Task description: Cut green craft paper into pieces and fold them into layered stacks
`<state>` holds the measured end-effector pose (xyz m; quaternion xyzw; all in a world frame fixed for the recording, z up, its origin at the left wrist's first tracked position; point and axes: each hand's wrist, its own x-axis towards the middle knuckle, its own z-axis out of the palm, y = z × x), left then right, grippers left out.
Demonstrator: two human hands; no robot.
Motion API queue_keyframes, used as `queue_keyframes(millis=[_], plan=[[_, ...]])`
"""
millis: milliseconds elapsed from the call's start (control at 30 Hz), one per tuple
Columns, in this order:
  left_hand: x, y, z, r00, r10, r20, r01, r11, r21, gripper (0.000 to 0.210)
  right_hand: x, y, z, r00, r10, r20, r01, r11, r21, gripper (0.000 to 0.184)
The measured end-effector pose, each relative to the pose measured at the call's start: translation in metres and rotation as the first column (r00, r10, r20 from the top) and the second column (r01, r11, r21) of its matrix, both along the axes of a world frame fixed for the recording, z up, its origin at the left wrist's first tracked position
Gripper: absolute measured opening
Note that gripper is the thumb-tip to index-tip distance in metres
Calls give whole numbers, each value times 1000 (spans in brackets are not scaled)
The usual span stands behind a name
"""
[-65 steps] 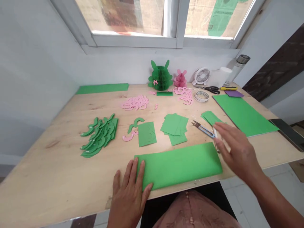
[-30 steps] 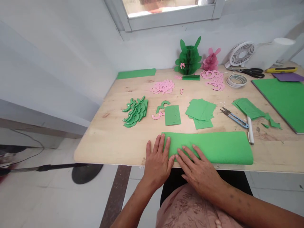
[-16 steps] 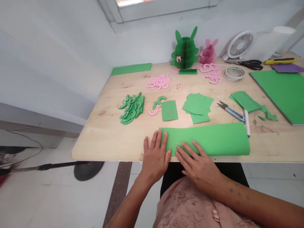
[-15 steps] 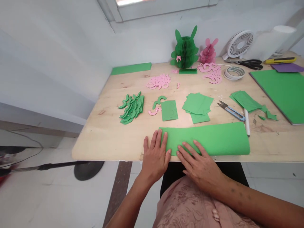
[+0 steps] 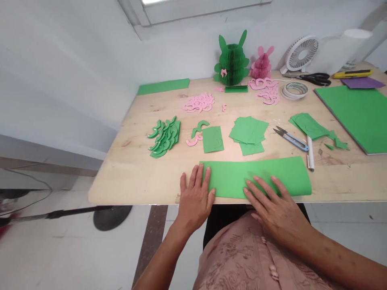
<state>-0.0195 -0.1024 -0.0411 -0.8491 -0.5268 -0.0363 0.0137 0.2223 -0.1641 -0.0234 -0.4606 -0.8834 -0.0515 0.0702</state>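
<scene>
A long folded sheet of green paper (image 5: 232, 177) lies along the table's front edge, its right end curved like a soft fold. My left hand (image 5: 196, 195) rests flat over the sheet's left end, fingers stretched away from me. Further right, my right hand (image 5: 272, 203) lies with spread fingers on the lower edge of the same sheet. Just beyond it are a small green card (image 5: 213, 139) with a faint outline, a stack of green paper squares (image 5: 249, 131), and blue-handled thread snips (image 5: 292, 139). A white pen (image 5: 310, 153) lies by the sheet's right end.
Piles of green curved cutouts (image 5: 165, 137) and pink cutouts (image 5: 199, 102) lie on the left half. At the back stand a green honeycomb paper figure (image 5: 232, 64), a smaller pink one (image 5: 261, 66) and a fan (image 5: 302, 53). Tape rolls (image 5: 294, 91), black scissors (image 5: 314, 79) and a yellow cutter (image 5: 353, 74) are at right.
My right hand has slid to the right along the folded green paper's lower edge. My left hand stays on the left end. The whole view has shifted slightly.
</scene>
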Motion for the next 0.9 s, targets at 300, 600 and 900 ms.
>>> queue_keyframes(millis=[300,600,900], plan=[[1,0,0,1000,-4,-17,5,1000,21,56,-40,6,-6,993,100,-70,-100,995,9,49],[1,-1,-1,1000,1,-11,-1,1000,29,55,-22,4,-6,995,87,-49,-87,996,11,43],[1,-1,-3,1000,-3,-22,4,997,75,55,-13,2,-14,994,91,-57,-87,994,67,40]])
